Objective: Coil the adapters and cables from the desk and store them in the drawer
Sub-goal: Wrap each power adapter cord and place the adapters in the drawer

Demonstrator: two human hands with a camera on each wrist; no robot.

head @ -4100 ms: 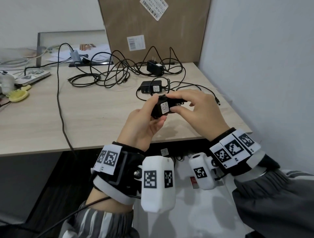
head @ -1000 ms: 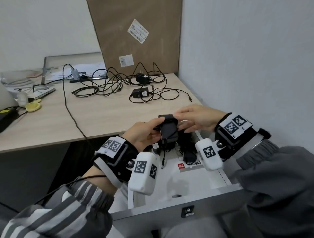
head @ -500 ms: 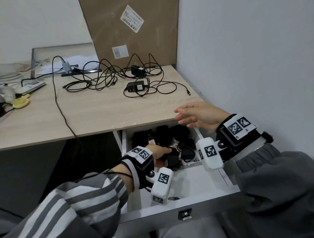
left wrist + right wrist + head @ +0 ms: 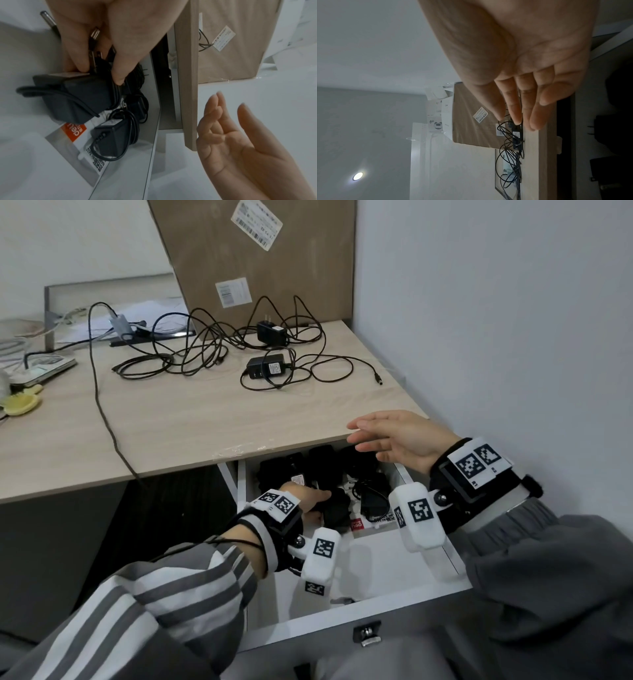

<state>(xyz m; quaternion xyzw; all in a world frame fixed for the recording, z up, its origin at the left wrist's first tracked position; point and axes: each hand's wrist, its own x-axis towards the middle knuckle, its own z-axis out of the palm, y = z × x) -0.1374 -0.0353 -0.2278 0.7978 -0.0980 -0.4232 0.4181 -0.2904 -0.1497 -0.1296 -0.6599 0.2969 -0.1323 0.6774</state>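
Note:
My left hand [image 4: 312, 498] reaches into the open white drawer [image 4: 342, 616] and grips a black adapter [image 4: 77, 100] with its cable wound round it. The left wrist view shows my fingers [image 4: 80, 65] and thumb pinching its plug end while it rests on the drawer floor. My right hand [image 4: 376, 436] hovers open and empty over the drawer, just by the desk's front edge. Several coiled adapters [image 4: 322, 463] lie at the back of the drawer. On the desk [image 4: 171, 422] two adapters [image 4: 267, 367] [image 4: 271, 332] sit among tangled loose cables [image 4: 191, 350].
A cardboard box [image 4: 260, 258] leans at the back of the desk, and a wall runs close on the right. One long cable [image 4: 102, 412] hangs over the desk's front edge. A white card with an orange label [image 4: 363, 523] lies in the drawer.
Both hands held the wound adapter above the drawer a second ago. My left hand has since lowered it into the drawer, and my right hand has let go and stays raised.

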